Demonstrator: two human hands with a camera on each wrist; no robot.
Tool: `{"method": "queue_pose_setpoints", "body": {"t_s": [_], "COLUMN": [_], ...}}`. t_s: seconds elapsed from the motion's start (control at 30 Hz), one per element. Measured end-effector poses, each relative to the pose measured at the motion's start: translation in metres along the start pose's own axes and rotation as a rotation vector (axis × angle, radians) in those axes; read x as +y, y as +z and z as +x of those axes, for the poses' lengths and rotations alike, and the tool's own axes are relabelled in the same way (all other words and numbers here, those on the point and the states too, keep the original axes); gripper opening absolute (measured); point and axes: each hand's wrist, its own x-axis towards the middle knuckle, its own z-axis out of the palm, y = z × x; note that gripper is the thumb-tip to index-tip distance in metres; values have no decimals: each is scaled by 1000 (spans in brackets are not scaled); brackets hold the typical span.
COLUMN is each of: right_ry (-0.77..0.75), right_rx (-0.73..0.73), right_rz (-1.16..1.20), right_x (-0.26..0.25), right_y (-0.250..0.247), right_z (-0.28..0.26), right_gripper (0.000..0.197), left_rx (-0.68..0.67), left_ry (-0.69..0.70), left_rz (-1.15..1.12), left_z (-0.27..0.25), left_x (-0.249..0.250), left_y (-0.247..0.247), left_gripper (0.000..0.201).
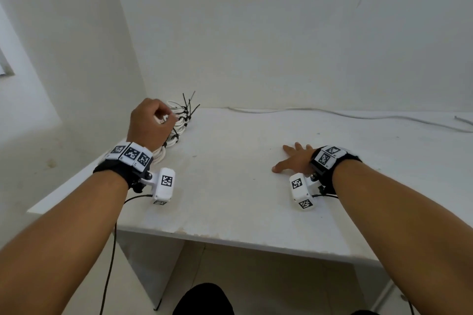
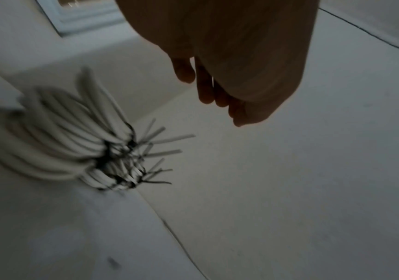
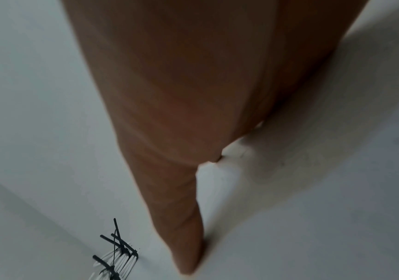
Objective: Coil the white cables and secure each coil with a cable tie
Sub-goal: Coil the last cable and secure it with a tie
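Judging from how things lie, the step in hand is setting a finished coil with the others, and the next move calls for fetching the loose white cable [image 1: 358, 116] that runs along the back edge of the worktop [image 1: 230, 186] toward its right end, its long axis parallel to that edge. A stack of tied coils [image 1: 176, 120] sits at the back left corner, lined up roughly along the left edge, each bound with a black cable tie [image 1: 188, 107] whose tail points up and toward the right. Above that stack the left hand [image 1: 151, 123] hovers with fingers loosely curled; the left wrist view shows nothing in them. Well apart, near the middle right, the right hand [image 1: 294, 158] lies flat on the worktop, fingers spread and straight, holding nothing
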Motion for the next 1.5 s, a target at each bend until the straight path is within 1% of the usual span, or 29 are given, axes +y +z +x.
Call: {"method": "queue_pose_setpoints", "body": {"t_s": [0.07,0.1,0.17,0.23,0.3,0.4,0.5,0.6,0.7,0.77,0.83,0.93,1.0,1.03,1.17,1.23,1.3,1.4,1.43,1.5], "right_ry": [0,11,79,140,155,164,176,173,176,182,191,200,201,202,204,202,196,188,186,181], "right_rx": [23,41,77,100,103,73,42,40,21,9,-13,-50,-68,-75,-83,-74,-62,-58,-47,-21], "right_rz": [-45,-54,-33,-6,-9,-30,-61,-51,-41,-51,-49,-48,-45,-43,-43,-36,-23,2,-2,-13], "right_x": [-1,-1,5,13,18,18,19,22,22,21,21,20,20,20,20,19,20,20,20,20], "right_y": [-5,-9,-16,-22,-25,-31,-31,-29,-29,-31,-33,-37,-39,-39,-41,-40,-40,-39,-39,-39], "right_z": [-1,-1,1,5,10,20,29,35,37,37,37,37,37,37,38,37,36,36,36,35], "right_gripper": [107,106,110,117,125,135,139,138,137,136,136,134,133,133,132,131,131,132,132,131], "left_rx": [-110,-205,-443,-622,-713,-785,-800,-790,-806,-829,-877,-906,-923,-929,-956,-911,-860,-763,-727,-699], "left_ry": [15,-1,-45,-109,-174,-223,-219,-216,-162,-161,-167,-169,-173,-183,-203,-191,-216,-269,-304,-401], "left_rz": [-94,-119,-100,-69,-78,-79,-14,83,203,252,319,446,464,467,421,383,273,92,-4,-197], "left_z": [10,17,28,34,40,57,82,105,123,132,139,151,155,157,154,149,141,123,117,104], "left_x": [16,24,38,47,49,47,44,33,16,7,2,-7,-9,-9,-7,-4,9,28,33,44], "left_y": [26,41,75,110,145,190,228,265,302,320,333,350,355,355,347,342,333,316,310,295], "left_gripper": [7,6,5,6,7,8,19,32,46,52,50,35,20,17,17,20,25,22,21,20]}}
